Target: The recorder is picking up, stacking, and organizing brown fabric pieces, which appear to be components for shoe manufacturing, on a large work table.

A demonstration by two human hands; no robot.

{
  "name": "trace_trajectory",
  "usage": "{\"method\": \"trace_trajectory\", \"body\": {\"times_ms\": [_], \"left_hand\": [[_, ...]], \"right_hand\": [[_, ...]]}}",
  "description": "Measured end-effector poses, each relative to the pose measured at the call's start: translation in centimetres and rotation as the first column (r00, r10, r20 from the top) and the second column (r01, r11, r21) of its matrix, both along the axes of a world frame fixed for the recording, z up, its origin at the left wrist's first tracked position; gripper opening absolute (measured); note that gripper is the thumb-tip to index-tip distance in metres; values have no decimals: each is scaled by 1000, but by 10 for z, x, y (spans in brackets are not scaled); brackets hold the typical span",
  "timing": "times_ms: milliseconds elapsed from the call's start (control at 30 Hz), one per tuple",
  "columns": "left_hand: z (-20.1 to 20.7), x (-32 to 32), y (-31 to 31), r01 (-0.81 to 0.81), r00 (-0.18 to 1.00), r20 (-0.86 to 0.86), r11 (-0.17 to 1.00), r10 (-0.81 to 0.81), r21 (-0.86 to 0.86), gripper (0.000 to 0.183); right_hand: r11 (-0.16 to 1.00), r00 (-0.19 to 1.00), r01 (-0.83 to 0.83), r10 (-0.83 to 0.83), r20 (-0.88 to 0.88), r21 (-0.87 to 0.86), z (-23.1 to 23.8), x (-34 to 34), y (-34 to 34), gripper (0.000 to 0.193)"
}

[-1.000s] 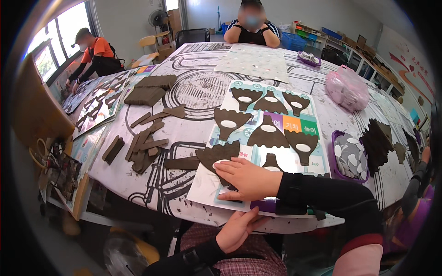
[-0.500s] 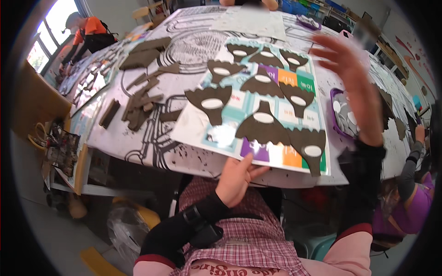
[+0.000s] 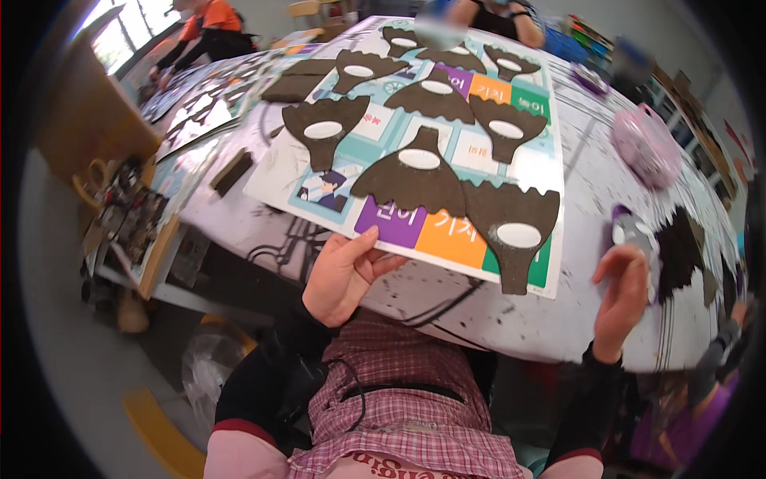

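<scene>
My left hand (image 3: 345, 275) grips the near edge of a printed colourful board (image 3: 383, 227), thumb on top and fingers underneath. On the board lie several dark brown fan-shaped cutouts (image 3: 415, 188), each with a white oval piece (image 3: 519, 235) on it. Some cutouts overlap, and one at the near right reaches almost to the board's edge. Off the board's right side, my right hand (image 3: 621, 299) hovers with loosely bent fingers and nothing visible in it. Just beyond it stands a purple basket (image 3: 619, 214) of grey-white pieces, partly hidden by the hand.
Dark strips (image 3: 233, 172) and stacked dark sheets (image 3: 297, 84) lie left of the board. A pink bag (image 3: 646, 148) and more dark cutouts (image 3: 682, 251) are on the right. People sit or stand across the table (image 3: 586, 319) and at both sides.
The board has come up and nearer, still in my left hand, which has shifted left. My right hand has dropped from above the far right toward the near right. My view has turned somewhat.
</scene>
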State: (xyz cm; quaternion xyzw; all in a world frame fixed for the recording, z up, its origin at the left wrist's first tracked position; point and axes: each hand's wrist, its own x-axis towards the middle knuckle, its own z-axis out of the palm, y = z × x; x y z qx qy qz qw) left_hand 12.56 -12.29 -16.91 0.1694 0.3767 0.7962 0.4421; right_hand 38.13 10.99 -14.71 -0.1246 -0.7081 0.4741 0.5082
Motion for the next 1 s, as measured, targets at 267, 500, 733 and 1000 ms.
{"method": "trace_trajectory", "body": {"times_ms": [267,500,733,1000], "left_hand": [[-75,88,13,-136,960,-214,970,179,201,23],[-60,-91,-16,-332,859,-332,917,390,219,21],[149,-448,-154,-413,786,-327,839,525,355,25],[277,-837,-219,-443,823,-241,846,515,296,12]], "right_hand": [[884,717,-456,298,630,101,-187,163,-94,23],[878,692,-377,57,720,293,-253,124,-140,38],[845,638,-453,83,765,286,-73,-134,-203,35],[882,568,-454,180,803,124,133,-437,-270,35]]}}
